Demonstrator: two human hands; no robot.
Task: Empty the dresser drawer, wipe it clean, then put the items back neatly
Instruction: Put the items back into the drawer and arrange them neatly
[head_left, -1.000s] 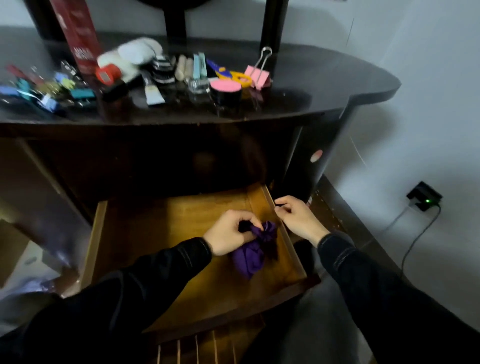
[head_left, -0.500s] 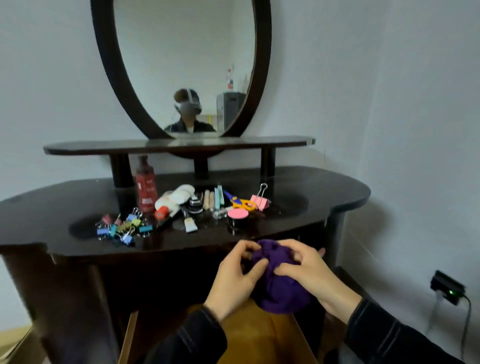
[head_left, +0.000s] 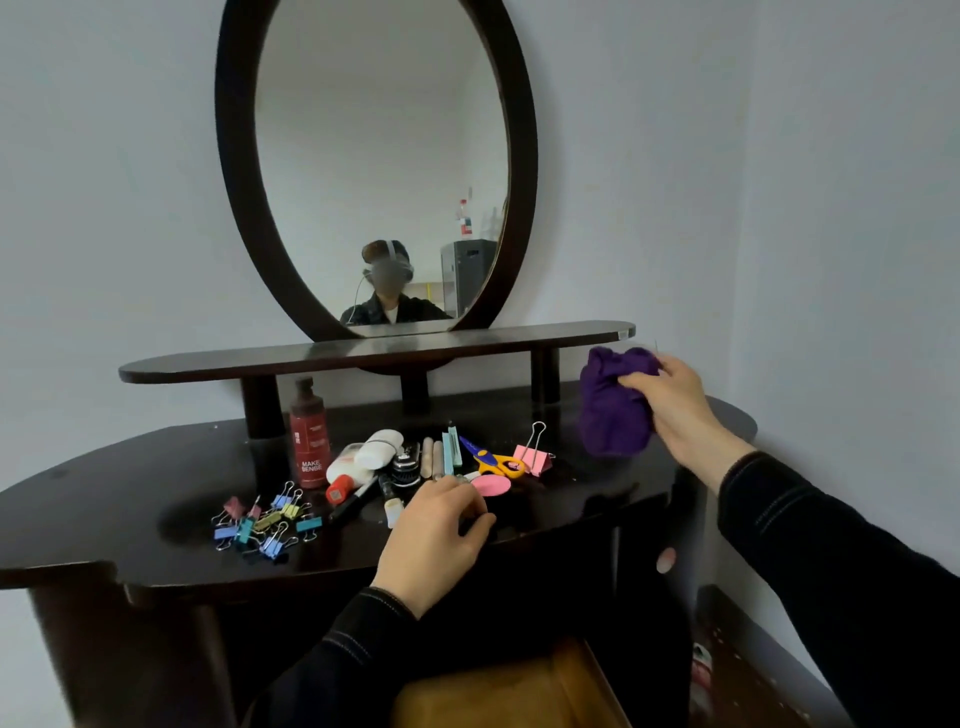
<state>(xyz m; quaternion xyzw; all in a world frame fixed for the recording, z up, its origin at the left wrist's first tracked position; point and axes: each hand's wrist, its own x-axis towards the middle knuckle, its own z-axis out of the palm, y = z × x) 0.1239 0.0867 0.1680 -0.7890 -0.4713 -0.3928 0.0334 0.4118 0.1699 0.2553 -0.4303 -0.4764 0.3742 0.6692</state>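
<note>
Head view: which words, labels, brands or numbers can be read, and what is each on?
"MAKE" above a word that looks like "SENSE": white print low on the red bottle.
Fine print higher on it: too small to read.
Label on the red-capped white tube: blurred, unreadable.
Sticker on the shelf end: too small.
Label on the bottle in the mirror: too blurred.

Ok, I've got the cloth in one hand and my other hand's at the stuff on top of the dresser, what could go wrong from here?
Your left hand is at a tightly packed pile, so a careless grab could nudge the pink-lidded jar or scatter the binder clips. The scissors lie in that same pile and could nick a finger. The purple cloth in your right hand hangs over the right end of the dresser top; dropped there, it might slide off.
</note>
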